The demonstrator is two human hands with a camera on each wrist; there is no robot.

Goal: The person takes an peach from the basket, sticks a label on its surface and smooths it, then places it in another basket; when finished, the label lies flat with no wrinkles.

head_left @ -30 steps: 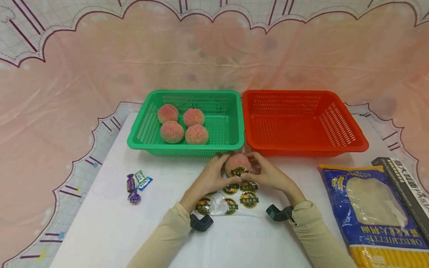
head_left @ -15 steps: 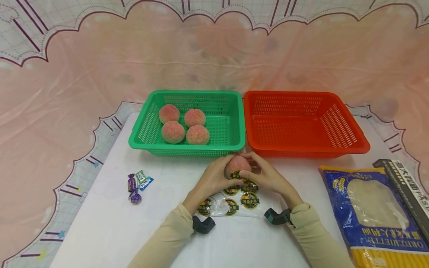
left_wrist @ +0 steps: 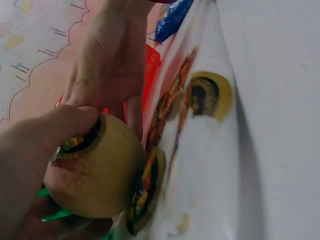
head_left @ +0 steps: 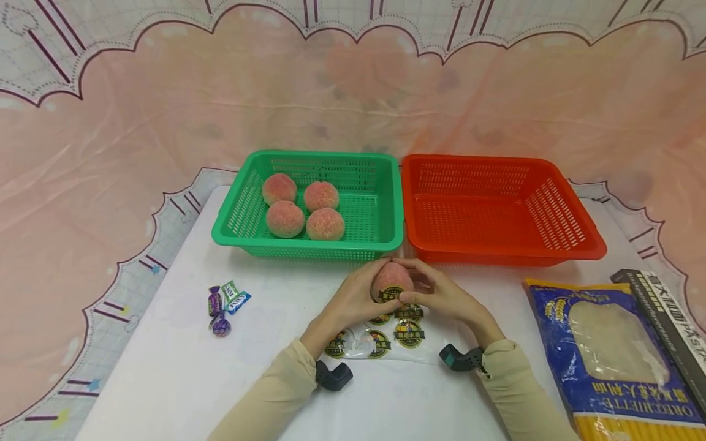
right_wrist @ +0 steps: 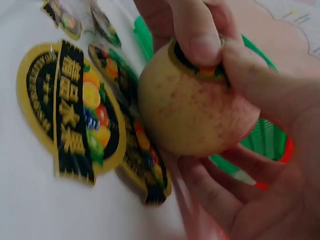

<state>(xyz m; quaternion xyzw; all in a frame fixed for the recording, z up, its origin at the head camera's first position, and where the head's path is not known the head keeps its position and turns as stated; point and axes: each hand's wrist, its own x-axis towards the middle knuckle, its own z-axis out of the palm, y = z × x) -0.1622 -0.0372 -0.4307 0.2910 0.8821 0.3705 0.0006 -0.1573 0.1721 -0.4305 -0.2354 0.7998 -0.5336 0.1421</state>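
A pink, fuzzy peach (head_left: 393, 277) sits between both hands at the middle of the table, just in front of the baskets. My left hand (head_left: 353, 298) curls round its left side, and my right hand (head_left: 445, 299) grips it from the right. On the peach's near face is a black and gold oval fruit sticker (head_left: 390, 294). Both thumbs press on this sticker, their tips close together in the right wrist view, where the peach (right_wrist: 195, 112) shows a pale, speckled side. Under the hands lies a clear sheet of similar stickers (head_left: 409, 334), partly hidden by the wrists and fingers.
Behind the hands stand a green basket (head_left: 364, 244) with several peaches (head_left: 285, 218) and a red basket (head_left: 507, 254). Wrapped candies (head_left: 222, 309) lie at left. A blue pasta bag (head_left: 618, 343) and a dark pasta box (head_left: 662, 331) lie at right.
The hands keep holding the peach and turn it slightly, with the right thumb shifting on the sticker. The head view has tilted a little, so the scene sits slightly lower.
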